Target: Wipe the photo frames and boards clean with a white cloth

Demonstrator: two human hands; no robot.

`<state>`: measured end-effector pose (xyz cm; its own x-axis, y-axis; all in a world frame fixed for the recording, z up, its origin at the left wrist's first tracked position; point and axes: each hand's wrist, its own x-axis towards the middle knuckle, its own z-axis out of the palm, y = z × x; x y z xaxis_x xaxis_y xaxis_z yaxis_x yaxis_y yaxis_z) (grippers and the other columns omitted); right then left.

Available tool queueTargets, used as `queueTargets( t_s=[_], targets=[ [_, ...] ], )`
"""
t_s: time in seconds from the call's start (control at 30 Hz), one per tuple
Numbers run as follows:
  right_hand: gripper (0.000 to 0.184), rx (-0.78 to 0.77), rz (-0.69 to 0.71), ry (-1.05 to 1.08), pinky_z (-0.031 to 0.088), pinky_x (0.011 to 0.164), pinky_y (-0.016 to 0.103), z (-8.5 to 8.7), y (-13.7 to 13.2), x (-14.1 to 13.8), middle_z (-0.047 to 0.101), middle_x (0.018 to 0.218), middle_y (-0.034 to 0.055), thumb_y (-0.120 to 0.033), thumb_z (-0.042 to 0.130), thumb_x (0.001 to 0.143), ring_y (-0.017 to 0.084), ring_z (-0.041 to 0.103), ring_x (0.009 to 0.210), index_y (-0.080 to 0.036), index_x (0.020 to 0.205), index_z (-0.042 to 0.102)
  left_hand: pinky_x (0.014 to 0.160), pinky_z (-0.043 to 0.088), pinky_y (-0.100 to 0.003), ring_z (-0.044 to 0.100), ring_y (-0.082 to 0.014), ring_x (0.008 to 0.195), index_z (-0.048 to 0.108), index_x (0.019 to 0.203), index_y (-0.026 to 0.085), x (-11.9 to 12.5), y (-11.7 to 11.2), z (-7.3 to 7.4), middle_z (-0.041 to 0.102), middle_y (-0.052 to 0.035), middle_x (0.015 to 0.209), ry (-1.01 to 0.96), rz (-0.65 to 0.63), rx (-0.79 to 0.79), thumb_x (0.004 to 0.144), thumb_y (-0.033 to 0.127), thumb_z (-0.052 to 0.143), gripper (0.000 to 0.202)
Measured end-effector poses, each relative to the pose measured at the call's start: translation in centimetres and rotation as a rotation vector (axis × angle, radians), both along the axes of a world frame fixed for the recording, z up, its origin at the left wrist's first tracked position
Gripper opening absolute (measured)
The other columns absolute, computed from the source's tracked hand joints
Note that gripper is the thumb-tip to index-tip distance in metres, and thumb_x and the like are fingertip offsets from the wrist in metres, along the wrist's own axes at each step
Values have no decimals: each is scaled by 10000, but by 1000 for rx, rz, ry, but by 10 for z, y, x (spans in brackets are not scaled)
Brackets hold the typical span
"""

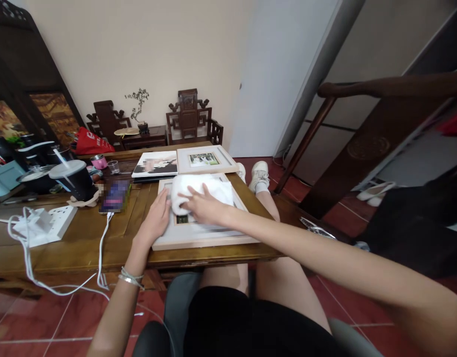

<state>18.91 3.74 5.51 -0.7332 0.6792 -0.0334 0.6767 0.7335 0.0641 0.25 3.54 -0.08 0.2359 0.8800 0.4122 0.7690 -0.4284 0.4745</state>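
A light wooden picture frame lies flat at the near edge of the table, with a small photo partly showing inside its pale mat. On top of it is a bunched white cloth, or soft tissue, that covers most of the middle. My right hand presses down on this cloth with bent, spread fingers gripping it. Along the left side of the frame rests my left hand, its fingers stretched out and touching the edge.
Behind lie a second frame and a white-covered album or print. To the left are a phone on a charging cable, a lidded cup with a straw, and a white power strip. A wooden chair stands right.
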Motion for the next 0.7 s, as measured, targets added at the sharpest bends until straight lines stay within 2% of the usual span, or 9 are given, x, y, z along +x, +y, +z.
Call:
queueTargets(
  t_s=[0.13,0.23,0.37,0.5,0.6,0.7],
  targets=[
    [413,161,-47,-14,170,1055,685,-4,44,-30,348,1503,148,-98,472,856,417,198,1390,-136,1255,575,1171,210,-419,265,-222,1421,289,1433,103,3,-3,7,307,-160,1523,-61,-22,43,978,367,278,526],
    [408,158,-25,-11,226,1053,649,-4,50,-40,398,1463,176,-96,460,855,418,240,1369,-94,1248,572,1169,208,-417,280,-220,1415,272,1442,110,4,-5,10,314,-163,1518,-107,-30,44,976,411,282,555],
    [422,95,60,-47,351,1003,574,0,19,-33,510,1367,176,-47,446,819,385,377,1295,-106,1204,608,1176,181,-410,270,-213,1420,264,1455,124,5,-9,12,297,-148,1530,-215,-9,22,976,478,257,596],
    [424,-86,203,-69,422,941,455,18,-31,-15,676,1054,166,-14,463,779,333,487,1200,-128,1141,651,1168,205,-412,282,-213,1416,293,1451,126,7,-12,13,331,-140,1517,-335,43,-15,984,495,162,609],
    [441,-251,234,-34,436,895,380,33,-57,2,690,944,138,-2,439,778,299,551,1123,-152,1128,663,1162,226,-419,313,-227,1402,368,1407,102,8,-10,10,383,-157,1485,-251,66,-6,985,429,246,548],
    [487,-314,141,-35,441,849,344,44,-67,26,664,1053,149,-4,426,783,278,596,1043,-177,1182,645,1161,232,-429,319,-260,1396,466,1326,59,7,-6,5,402,-191,1464,-81,84,-24,947,324,371,472]
  ],
)
